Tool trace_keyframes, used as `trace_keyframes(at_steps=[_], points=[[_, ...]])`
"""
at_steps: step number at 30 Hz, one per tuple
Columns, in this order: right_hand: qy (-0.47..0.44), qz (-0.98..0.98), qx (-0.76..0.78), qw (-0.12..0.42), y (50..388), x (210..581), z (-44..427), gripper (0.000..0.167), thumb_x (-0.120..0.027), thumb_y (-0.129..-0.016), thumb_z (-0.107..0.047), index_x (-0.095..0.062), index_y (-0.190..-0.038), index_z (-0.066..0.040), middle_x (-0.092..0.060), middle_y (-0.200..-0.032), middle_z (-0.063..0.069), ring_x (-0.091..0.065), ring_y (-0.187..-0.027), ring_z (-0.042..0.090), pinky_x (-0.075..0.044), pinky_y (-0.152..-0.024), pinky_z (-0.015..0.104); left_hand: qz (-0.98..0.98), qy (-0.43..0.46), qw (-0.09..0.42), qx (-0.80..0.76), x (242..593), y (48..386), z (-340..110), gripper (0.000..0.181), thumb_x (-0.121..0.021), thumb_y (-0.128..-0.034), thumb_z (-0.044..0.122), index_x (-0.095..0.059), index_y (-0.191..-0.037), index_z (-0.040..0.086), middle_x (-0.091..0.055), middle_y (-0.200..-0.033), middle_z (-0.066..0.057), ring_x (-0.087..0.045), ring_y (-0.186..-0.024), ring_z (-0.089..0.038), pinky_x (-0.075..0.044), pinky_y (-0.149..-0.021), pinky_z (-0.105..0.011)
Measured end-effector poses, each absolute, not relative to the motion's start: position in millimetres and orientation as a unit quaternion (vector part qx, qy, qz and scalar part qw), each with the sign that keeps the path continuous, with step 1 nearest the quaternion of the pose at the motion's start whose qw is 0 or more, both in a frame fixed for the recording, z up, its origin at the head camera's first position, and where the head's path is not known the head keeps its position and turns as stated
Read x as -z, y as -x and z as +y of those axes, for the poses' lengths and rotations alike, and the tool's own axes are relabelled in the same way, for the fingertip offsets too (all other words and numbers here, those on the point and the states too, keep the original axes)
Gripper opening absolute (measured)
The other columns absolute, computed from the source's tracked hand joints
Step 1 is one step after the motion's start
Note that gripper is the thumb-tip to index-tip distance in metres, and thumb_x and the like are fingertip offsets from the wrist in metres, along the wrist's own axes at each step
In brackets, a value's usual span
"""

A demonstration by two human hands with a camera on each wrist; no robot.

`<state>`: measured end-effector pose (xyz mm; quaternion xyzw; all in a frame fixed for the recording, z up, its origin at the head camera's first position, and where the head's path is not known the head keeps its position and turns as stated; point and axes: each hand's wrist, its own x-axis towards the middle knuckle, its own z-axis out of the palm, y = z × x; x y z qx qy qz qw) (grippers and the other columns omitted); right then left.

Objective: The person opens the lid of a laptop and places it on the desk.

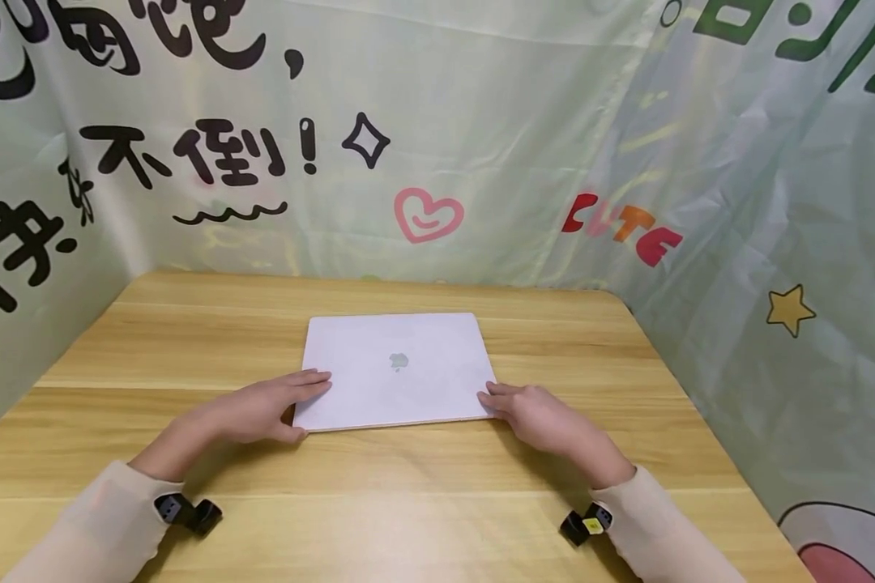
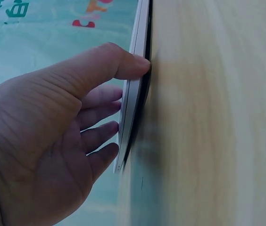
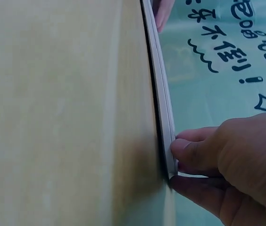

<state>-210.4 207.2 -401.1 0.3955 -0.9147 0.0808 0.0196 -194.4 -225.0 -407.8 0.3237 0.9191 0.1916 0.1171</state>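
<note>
A closed silver laptop (image 1: 401,393) with an apple logo lies flat on the wooden table in the head view. My left hand (image 1: 266,409) grips its near left corner, fingers over the lid and thumb at the front edge. The left wrist view shows that hand (image 2: 62,127) with its thumb across the thin side of the laptop (image 2: 132,99). At the near right corner, my right hand (image 1: 539,417) holds the edge. Seen from the right wrist, its thumb and fingers (image 3: 199,153) pinch the corner of the laptop (image 3: 163,94).
The wooden table (image 1: 423,502) extends around the laptop. A pale green printed cloth (image 1: 510,129) hangs behind it and along both sides, with dark lettering, a pink heart and a yellow star. Small black devices are on both wrists.
</note>
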Motion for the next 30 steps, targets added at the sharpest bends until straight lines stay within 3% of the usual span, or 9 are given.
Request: trace_keyframes(at_steps=[9,14,17,23,30], points=[[-0.385,-0.922,-0.047,-0.007,200,394,204,0.032,-0.057,-0.098,-0.005,-0.064,-0.129,-0.002,-0.061,-0.128,0.021,-0.064,-0.105,0.039,-0.055,-0.084,0.045,0.922,-0.322,0.107,-0.185,407,199,-230,0.074,-0.071,-0.0890,0.024,-0.036,-0.149,-0.001,-0.029,-0.157,-0.013,-0.025,-0.143,-0.035,-0.031,-0.110,-0.053],[-0.404,-0.910,-0.090,0.024,202,390,203,0.025,-0.067,-0.094,-0.011,-0.071,-0.118,-0.003,-0.070,-0.115,0.011,-0.067,-0.104,0.026,-0.055,-0.085,0.040,0.930,-0.314,0.087,-0.168,408,198,-235,0.075,-0.070,-0.0904,0.035,-0.038,-0.149,0.000,-0.032,-0.155,-0.017,-0.029,-0.141,-0.038,-0.032,-0.109,-0.054],[-0.425,-0.897,-0.116,0.039,205,388,199,0.028,-0.067,-0.094,-0.017,-0.069,-0.120,-0.006,-0.070,-0.112,0.005,-0.067,-0.103,0.020,-0.055,-0.086,0.038,0.939,-0.300,0.068,-0.156,409,196,-238,0.081,-0.068,-0.0900,0.048,-0.039,-0.148,-0.001,-0.033,-0.154,-0.021,-0.030,-0.140,-0.041,-0.031,-0.109,-0.056],[-0.446,-0.886,-0.115,0.056,211,388,183,0.040,-0.064,-0.096,-0.031,-0.064,-0.129,-0.008,-0.069,-0.117,0.005,-0.064,-0.108,0.020,-0.052,-0.091,0.039,0.949,-0.271,0.048,-0.154,413,194,-241,0.091,-0.061,-0.0876,0.062,-0.037,-0.149,0.000,-0.034,-0.152,-0.023,-0.031,-0.139,-0.043,-0.029,-0.110,-0.057],[-0.484,-0.867,-0.097,0.074,220,390,159,0.042,-0.065,-0.096,-0.034,-0.063,-0.129,-0.008,-0.067,-0.120,0.003,-0.061,-0.113,0.020,-0.049,-0.097,0.036,0.950,-0.258,0.042,-0.174,420,190,-240,0.098,-0.060,-0.0845,0.068,-0.035,-0.150,-0.001,-0.032,-0.153,-0.023,-0.028,-0.139,-0.044,-0.028,-0.110,-0.058]])
